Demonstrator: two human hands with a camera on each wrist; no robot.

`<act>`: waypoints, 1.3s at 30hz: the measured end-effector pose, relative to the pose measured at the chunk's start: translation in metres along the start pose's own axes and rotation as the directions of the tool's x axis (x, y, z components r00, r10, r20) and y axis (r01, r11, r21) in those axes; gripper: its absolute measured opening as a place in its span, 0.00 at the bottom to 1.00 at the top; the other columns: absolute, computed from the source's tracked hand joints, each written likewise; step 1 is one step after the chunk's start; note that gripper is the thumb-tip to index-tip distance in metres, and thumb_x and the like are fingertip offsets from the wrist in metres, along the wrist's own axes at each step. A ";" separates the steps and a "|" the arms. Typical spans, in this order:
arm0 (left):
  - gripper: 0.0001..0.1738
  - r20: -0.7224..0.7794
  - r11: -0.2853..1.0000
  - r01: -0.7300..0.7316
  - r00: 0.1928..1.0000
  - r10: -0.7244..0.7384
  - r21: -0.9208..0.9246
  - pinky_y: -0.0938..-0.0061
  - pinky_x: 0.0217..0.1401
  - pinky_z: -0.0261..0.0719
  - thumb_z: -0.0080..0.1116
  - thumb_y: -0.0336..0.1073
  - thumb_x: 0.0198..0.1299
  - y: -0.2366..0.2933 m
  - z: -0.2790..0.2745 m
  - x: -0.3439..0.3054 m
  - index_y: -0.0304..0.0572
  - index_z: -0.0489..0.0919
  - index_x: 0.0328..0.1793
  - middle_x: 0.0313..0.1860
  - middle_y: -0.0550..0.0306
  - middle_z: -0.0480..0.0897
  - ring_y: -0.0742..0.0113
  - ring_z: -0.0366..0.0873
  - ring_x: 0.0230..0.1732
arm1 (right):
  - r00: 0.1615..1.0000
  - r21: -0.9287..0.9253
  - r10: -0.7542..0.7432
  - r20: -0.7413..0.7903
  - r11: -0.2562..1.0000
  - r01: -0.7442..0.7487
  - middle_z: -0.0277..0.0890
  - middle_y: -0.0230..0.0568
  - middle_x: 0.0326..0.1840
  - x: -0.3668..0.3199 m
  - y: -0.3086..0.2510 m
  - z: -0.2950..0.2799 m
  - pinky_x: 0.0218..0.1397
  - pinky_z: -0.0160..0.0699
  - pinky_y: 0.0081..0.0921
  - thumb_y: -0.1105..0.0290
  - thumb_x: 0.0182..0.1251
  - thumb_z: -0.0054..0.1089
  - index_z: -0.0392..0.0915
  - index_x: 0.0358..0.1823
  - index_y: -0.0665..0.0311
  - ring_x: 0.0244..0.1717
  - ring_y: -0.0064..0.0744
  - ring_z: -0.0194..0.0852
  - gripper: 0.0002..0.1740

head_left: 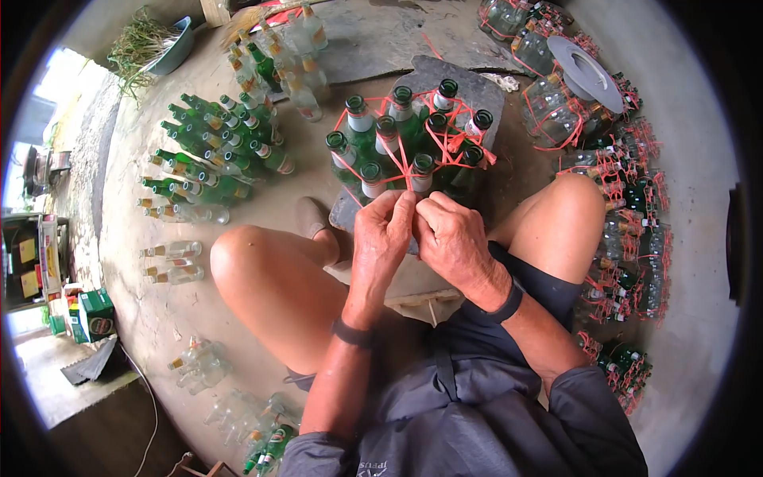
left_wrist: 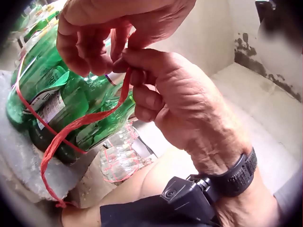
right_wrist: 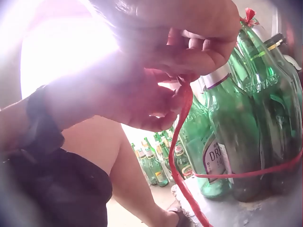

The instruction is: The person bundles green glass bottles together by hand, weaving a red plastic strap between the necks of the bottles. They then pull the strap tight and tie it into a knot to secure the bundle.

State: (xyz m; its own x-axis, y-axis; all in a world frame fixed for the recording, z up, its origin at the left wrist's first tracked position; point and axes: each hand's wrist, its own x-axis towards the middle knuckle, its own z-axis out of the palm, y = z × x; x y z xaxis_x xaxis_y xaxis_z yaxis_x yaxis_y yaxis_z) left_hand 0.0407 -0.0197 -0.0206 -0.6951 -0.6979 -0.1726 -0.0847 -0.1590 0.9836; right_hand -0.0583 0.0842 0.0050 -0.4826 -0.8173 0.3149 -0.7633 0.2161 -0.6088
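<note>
Both hands meet at the near side of a bundle of green glass bottles. My left hand pinches red plastic twine between thumb and curled fingers. Right against it, my right hand pinches the same twine, its thumb and forefinger close together in the left wrist view. Strands fan from the fingertips across the bottle necks. One band circles the bottles low down, and a loose tail dangles below the hands. The twine's crossing between the fingertips is hidden. The bottles stand upright on a grey slab.
Loose green bottles crowd the floor at left, with clear bottles nearer. Tied bundles line the right wall, one topped by a grey hat. The person's bent knees flank the slab. A basin holds stalks at far left.
</note>
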 end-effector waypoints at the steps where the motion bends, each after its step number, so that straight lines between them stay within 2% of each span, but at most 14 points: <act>1: 0.19 0.000 1.000 0.002 1.000 -0.002 0.001 0.80 0.36 0.70 0.59 0.41 0.86 0.000 -0.001 -0.001 0.30 0.91 0.54 0.32 0.71 0.81 0.83 0.71 0.35 | 1.000 0.001 0.001 0.001 1.000 -0.001 0.76 0.48 0.33 -0.001 0.000 0.001 0.33 0.79 0.51 0.76 0.74 0.65 0.77 0.34 0.65 0.32 0.61 0.81 0.07; 3: 0.18 -0.010 1.000 -0.006 1.000 0.006 0.030 0.80 0.37 0.70 0.59 0.41 0.86 0.001 -0.001 -0.001 0.30 0.90 0.54 0.33 0.70 0.82 0.83 0.72 0.36 | 0.998 -0.106 -0.062 0.030 0.992 0.065 0.77 0.42 0.33 -0.003 0.000 0.001 0.28 0.82 0.44 0.73 0.71 0.69 0.78 0.34 0.62 0.29 0.52 0.84 0.08; 6: 0.17 -0.004 0.998 0.047 0.999 -0.047 0.033 0.80 0.38 0.71 0.60 0.40 0.85 0.006 -0.003 -0.002 0.30 0.90 0.53 0.34 0.69 0.83 0.83 0.73 0.36 | 0.993 -0.151 -0.110 0.031 0.982 0.114 0.76 0.40 0.32 -0.005 -0.003 0.000 0.26 0.81 0.41 0.73 0.69 0.70 0.77 0.33 0.61 0.27 0.49 0.84 0.09; 9: 0.16 -0.007 0.998 -0.014 1.000 0.013 -0.061 0.81 0.39 0.73 0.61 0.38 0.84 0.004 -0.004 -0.002 0.30 0.89 0.53 0.35 0.68 0.84 0.83 0.74 0.37 | 0.993 -0.133 -0.110 0.031 0.985 0.113 0.75 0.40 0.32 -0.009 -0.006 0.002 0.26 0.81 0.41 0.72 0.69 0.72 0.77 0.33 0.61 0.27 0.49 0.84 0.10; 16: 0.15 -0.043 0.998 0.035 0.998 -0.038 -0.050 0.81 0.41 0.76 0.62 0.37 0.84 0.000 0.000 -0.003 0.29 0.88 0.54 0.38 0.64 0.87 0.81 0.77 0.39 | 0.991 -0.137 -0.123 0.050 0.982 0.128 0.75 0.40 0.32 -0.009 -0.005 0.001 0.26 0.82 0.42 0.71 0.70 0.71 0.77 0.32 0.60 0.26 0.49 0.83 0.10; 19: 0.14 -0.067 0.993 -0.025 0.998 0.017 -0.119 0.80 0.40 0.76 0.62 0.37 0.84 0.004 0.003 -0.003 0.30 0.89 0.54 0.38 0.64 0.87 0.81 0.77 0.38 | 0.989 -0.153 -0.113 0.096 0.980 0.127 0.79 0.40 0.35 -0.013 -0.006 0.003 0.27 0.83 0.43 0.71 0.71 0.70 0.79 0.34 0.60 0.28 0.50 0.86 0.08; 22: 0.14 -0.091 0.991 0.038 0.995 -0.050 -0.125 0.80 0.38 0.74 0.62 0.37 0.84 0.008 0.003 -0.002 0.31 0.89 0.53 0.37 0.64 0.86 0.81 0.76 0.36 | 0.991 -0.108 -0.109 0.073 0.987 0.116 0.83 0.42 0.37 -0.015 -0.008 0.005 0.28 0.84 0.44 0.71 0.71 0.69 0.81 0.36 0.61 0.30 0.51 0.88 0.06; 25: 0.13 -0.089 0.987 0.044 0.994 -0.058 -0.156 0.81 0.36 0.71 0.62 0.37 0.83 0.006 0.003 -0.003 0.32 0.88 0.52 0.35 0.66 0.84 0.81 0.74 0.35 | 0.976 -0.079 -0.098 0.194 0.990 0.115 0.85 0.44 0.37 -0.015 -0.001 -0.004 0.32 0.86 0.47 0.71 0.71 0.69 0.83 0.40 0.62 0.33 0.53 0.90 0.03; 27: 0.14 -0.173 0.993 0.055 0.982 -0.073 -0.109 0.76 0.31 0.70 0.61 0.35 0.82 0.005 0.004 -0.002 0.29 0.88 0.45 0.29 0.66 0.81 0.81 0.71 0.30 | 0.912 -0.039 -0.177 0.371 0.978 0.205 0.82 0.44 0.33 -0.006 0.006 -0.026 0.37 0.88 0.48 0.68 0.71 0.70 0.84 0.44 0.60 0.34 0.56 0.89 0.06; 28: 0.14 -0.173 0.992 0.056 0.982 -0.074 -0.109 0.76 0.31 0.70 0.61 0.35 0.82 0.004 0.005 -0.001 0.29 0.88 0.45 0.29 0.66 0.81 0.81 0.71 0.30 | 0.911 -0.039 -0.176 0.372 0.978 0.205 0.82 0.44 0.33 0.002 0.007 -0.035 0.37 0.88 0.48 0.68 0.71 0.70 0.84 0.44 0.60 0.34 0.56 0.89 0.06; 30: 0.13 -0.223 0.997 -0.063 0.974 0.050 -0.052 0.76 0.31 0.68 0.60 0.32 0.80 0.000 0.006 0.001 0.29 0.87 0.45 0.29 0.67 0.79 0.82 0.70 0.31 | 0.965 -0.015 -0.143 0.220 0.989 0.150 0.82 0.46 0.39 0.021 0.004 -0.053 0.41 0.88 0.49 0.67 0.69 0.74 0.84 0.49 0.60 0.39 0.59 0.88 0.11; 32: 0.12 -0.215 0.998 -0.051 0.976 0.044 -0.029 0.77 0.32 0.67 0.61 0.33 0.80 0.008 0.003 -0.001 0.29 0.88 0.48 0.31 0.70 0.79 0.82 0.69 0.31 | 0.985 -0.058 -0.174 0.016 0.983 0.175 0.81 0.47 0.46 0.044 -0.006 -0.062 0.43 0.88 0.49 0.67 0.66 0.78 0.83 0.52 0.61 0.43 0.59 0.87 0.16; 33: 0.13 -0.208 0.999 -0.040 0.977 0.038 -0.004 0.79 0.33 0.66 0.61 0.34 0.80 0.012 0.002 -0.001 0.30 0.89 0.51 0.33 0.73 0.79 0.83 0.67 0.31 | 0.973 -0.062 -0.231 -0.005 0.971 0.230 0.79 0.48 0.52 0.053 -0.001 -0.060 0.46 0.88 0.49 0.70 0.65 0.79 0.82 0.54 0.63 0.46 0.58 0.88 0.19; 39: 0.13 -0.236 0.974 -0.109 0.959 0.155 0.198 0.78 0.32 0.66 0.64 0.34 0.78 0.015 -0.005 0.000 0.29 0.89 0.44 0.28 0.74 0.76 0.83 0.67 0.31 | 0.954 -0.067 -0.258 0.150 0.960 0.270 0.80 0.47 0.48 0.070 0.020 -0.047 0.46 0.88 0.49 0.70 0.66 0.78 0.82 0.52 0.62 0.45 0.58 0.88 0.17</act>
State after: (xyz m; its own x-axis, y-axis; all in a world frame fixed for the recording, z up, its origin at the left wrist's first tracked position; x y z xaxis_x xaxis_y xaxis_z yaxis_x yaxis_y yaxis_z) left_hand 0.0433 -0.0260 -0.0057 -0.5111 -0.8592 -0.0252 -0.1480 0.0590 0.9872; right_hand -0.1271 0.0564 0.0493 -0.1988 -0.9161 0.3482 -0.8923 0.0222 -0.4509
